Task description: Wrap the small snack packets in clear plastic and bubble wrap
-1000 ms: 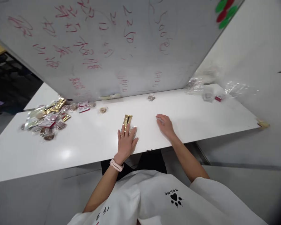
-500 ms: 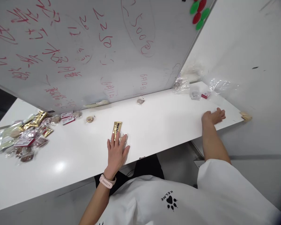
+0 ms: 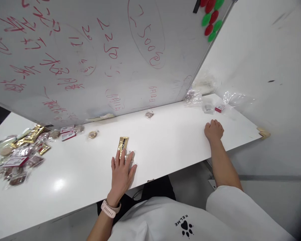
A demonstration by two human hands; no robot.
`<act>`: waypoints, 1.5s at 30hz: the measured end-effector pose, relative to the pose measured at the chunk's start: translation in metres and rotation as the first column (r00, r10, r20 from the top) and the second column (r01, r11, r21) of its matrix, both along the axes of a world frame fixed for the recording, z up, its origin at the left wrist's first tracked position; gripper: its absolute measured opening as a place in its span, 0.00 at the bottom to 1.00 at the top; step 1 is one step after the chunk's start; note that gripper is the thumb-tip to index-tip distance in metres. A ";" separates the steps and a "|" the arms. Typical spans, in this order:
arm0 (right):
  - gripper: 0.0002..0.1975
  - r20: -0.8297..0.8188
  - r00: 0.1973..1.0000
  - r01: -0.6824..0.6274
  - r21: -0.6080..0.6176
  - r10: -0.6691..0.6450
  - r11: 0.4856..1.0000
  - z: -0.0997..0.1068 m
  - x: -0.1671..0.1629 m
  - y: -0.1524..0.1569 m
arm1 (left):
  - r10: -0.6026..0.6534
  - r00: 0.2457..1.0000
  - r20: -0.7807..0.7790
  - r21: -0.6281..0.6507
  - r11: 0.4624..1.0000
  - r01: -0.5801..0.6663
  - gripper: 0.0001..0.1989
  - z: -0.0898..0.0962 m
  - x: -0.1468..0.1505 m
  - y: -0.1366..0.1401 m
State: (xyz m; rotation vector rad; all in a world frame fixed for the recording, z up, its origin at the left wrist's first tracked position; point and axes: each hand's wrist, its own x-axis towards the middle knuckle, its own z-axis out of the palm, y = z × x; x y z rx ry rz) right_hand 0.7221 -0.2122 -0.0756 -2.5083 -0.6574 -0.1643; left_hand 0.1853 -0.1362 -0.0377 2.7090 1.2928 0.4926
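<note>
My left hand (image 3: 121, 172) lies flat with fingers spread, its fingertips over the lower end of a gold foil packet (image 3: 123, 143). A small clear-wrapped packet (image 3: 131, 158) is partly covered by the same fingers. Further right, my right hand (image 3: 214, 130) rests on the white table (image 3: 170, 147) with its fingers curled in. Whether anything is inside that hand is hidden. Closest to it are a red-and-white packet (image 3: 219, 108) and a clear plastic packet (image 3: 208, 108), both apart from the fingers.
A heap of snack packets (image 3: 21, 152) covers the table's left end. Beside it lie red-and-white packets (image 3: 68, 135) and a wrapped round biscuit (image 3: 92, 134). Another small packet (image 3: 149, 114) sits by the whiteboard (image 3: 130, 87). Clear plastic bags (image 3: 194, 97) lie at the far right corner.
My right hand has moved left along the table, and its fingers have gone from stretched out to curled. The left hand stays over the gold packet. The view has shifted slightly.
</note>
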 end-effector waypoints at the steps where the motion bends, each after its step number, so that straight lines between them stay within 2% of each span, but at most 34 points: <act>1: 0.28 0.010 1.000 -0.022 -0.029 0.023 0.999 -0.001 -0.007 0.004 | -0.001 1.000 -0.001 0.000 1.000 0.001 0.26 0.000 0.000 0.000; 4: 0.30 0.014 0.996 -0.087 -0.112 0.089 0.990 -0.001 -0.030 0.015 | -0.004 1.000 -0.002 -0.004 1.000 0.004 0.27 0.000 0.000 0.000; 7: 0.31 0.011 0.981 -0.193 -0.127 0.196 0.973 -0.001 -0.060 0.027 | -0.005 1.000 0.008 -0.031 1.000 0.005 0.26 0.003 0.002 0.000; 11: 0.31 0.051 0.903 -0.421 -0.102 0.427 0.901 -0.003 -0.123 0.045 | -0.020 0.998 0.052 -0.091 0.996 0.025 0.23 0.008 0.008 0.003; 14: 0.29 0.037 0.802 -0.593 -0.069 0.596 0.802 0.000 -0.183 0.060 | -0.024 0.990 0.139 -0.133 0.990 0.043 0.21 0.008 0.011 0.006; 18: 0.29 -0.019 0.611 -0.791 0.024 0.791 0.611 0.012 -0.264 0.076 | 0.045 0.947 0.319 -0.191 0.981 0.018 0.24 0.001 0.009 0.009; 23: 0.30 -0.089 0.418 -0.888 0.168 0.904 0.427 0.024 -0.338 0.096 | 0.084 0.888 0.452 -0.223 0.974 0.022 0.27 -0.004 0.004 0.009; 25: 0.27 -0.099 0.372 -0.902 0.195 0.923 0.385 0.024 -0.356 0.102 | 0.105 0.867 0.487 -0.220 0.975 0.006 0.25 0.000 0.001 0.011; 30: 0.23 -0.107 0.359 -0.910 0.181 0.927 0.373 0.019 -0.369 0.108 | 0.157 0.814 0.558 -0.256 0.967 -0.011 0.19 0.020 -0.010 0.024; 34: 0.21 -0.088 0.346 -0.911 0.206 0.934 0.357 0.018 -0.368 0.107 | 0.057 0.904 0.425 -0.290 0.954 0.076 0.22 0.035 -0.013 0.043; 37: 0.22 -0.095 0.348 -0.889 0.281 0.933 0.361 0.019 -0.368 0.105 | 0.029 0.970 0.243 -0.243 0.970 0.031 0.25 0.036 -0.008 0.054; 41: 0.21 -0.158 0.396 -0.775 0.471 0.905 0.421 0.021 -0.357 0.103 | 0.052 0.996 0.072 -0.203 0.979 -0.036 0.36 0.023 0.008 0.055; 45: 0.19 -0.199 0.490 -0.661 0.550 0.849 0.511 0.018 -0.327 0.097 | 0.053 0.998 -0.034 -0.120 0.991 -0.056 0.33 0.004 0.025 0.047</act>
